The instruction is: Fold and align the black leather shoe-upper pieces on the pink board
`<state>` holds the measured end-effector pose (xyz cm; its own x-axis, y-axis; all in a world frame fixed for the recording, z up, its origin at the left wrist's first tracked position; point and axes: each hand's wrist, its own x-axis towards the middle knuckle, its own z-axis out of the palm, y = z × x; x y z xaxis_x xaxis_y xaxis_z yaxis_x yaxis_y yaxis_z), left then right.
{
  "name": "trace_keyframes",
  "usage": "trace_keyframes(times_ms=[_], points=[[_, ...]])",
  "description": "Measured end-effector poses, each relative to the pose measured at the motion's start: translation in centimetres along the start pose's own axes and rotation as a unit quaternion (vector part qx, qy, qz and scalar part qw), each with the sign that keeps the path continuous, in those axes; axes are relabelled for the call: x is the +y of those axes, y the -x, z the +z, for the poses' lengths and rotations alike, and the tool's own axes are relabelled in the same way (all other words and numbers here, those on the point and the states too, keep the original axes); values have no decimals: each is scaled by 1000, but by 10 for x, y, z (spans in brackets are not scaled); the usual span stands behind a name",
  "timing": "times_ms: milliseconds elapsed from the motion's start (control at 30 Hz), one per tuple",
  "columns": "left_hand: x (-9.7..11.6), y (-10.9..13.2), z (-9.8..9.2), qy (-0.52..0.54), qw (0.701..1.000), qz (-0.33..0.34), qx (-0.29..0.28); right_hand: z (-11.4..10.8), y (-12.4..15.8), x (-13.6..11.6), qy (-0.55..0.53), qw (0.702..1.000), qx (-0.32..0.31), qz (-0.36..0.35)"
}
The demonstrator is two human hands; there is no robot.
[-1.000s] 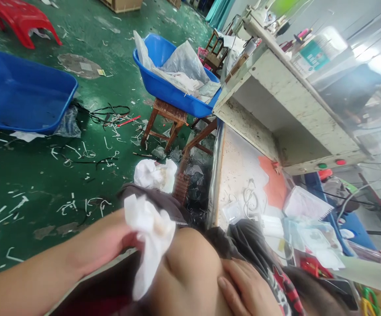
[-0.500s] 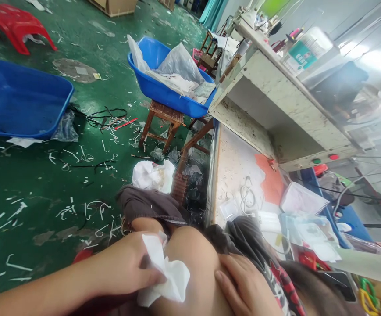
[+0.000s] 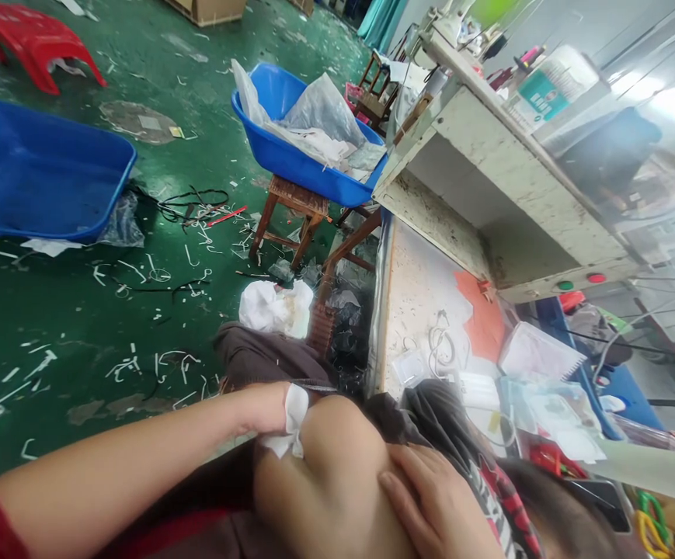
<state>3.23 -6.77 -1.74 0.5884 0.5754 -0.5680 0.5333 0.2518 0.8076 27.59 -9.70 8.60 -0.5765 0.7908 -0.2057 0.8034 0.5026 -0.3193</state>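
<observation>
My left hand (image 3: 268,408) reaches in from the left against a bare bent leg (image 3: 342,442), its fingers mostly hidden behind the leg. A crumpled white tissue (image 3: 297,408) sticks out from the hand and presses on the skin beside the knee. My right hand (image 3: 427,497) lies on the other side of the leg with its fingers stretched out, holding nothing. Dark brown trousers cloth (image 3: 270,353) is pushed up around the leg, and dark patterned cloth (image 3: 450,419) lies beside my right hand.
A worktable (image 3: 412,287) with a shelf box (image 3: 523,186) stands at right, holding cables, papers and a phone (image 3: 599,501). One blue tub (image 3: 305,167) rests on a wooden stool (image 3: 294,200); another blue tub (image 3: 46,182) and a red stool (image 3: 37,43) stand on the scrap-littered green floor.
My left hand has moved forward along the leg with the tissue and turned round its side, so less tissue shows. My right hand stays in place. The view has shifted slightly.
</observation>
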Motion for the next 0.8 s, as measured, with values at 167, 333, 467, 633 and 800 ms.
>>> trace_keyframes(times_ms=[167,333,467,633,800], points=[[2,-5,9,-98,995,-17,-3,0,-2,-2,15,999,21,-23],[7,-13,5,-131,981,-37,137,1,-1,0,23,999,10,-25],[2,-32,-6,-127,977,-10,173,-4,-1,2,31,999,-6,-33],[-5,-49,-3,-88,995,40,-37,2,1,7,31,999,0,-44],[-11,-35,-3,29,986,91,-139,11,5,11,17,998,40,-35]])
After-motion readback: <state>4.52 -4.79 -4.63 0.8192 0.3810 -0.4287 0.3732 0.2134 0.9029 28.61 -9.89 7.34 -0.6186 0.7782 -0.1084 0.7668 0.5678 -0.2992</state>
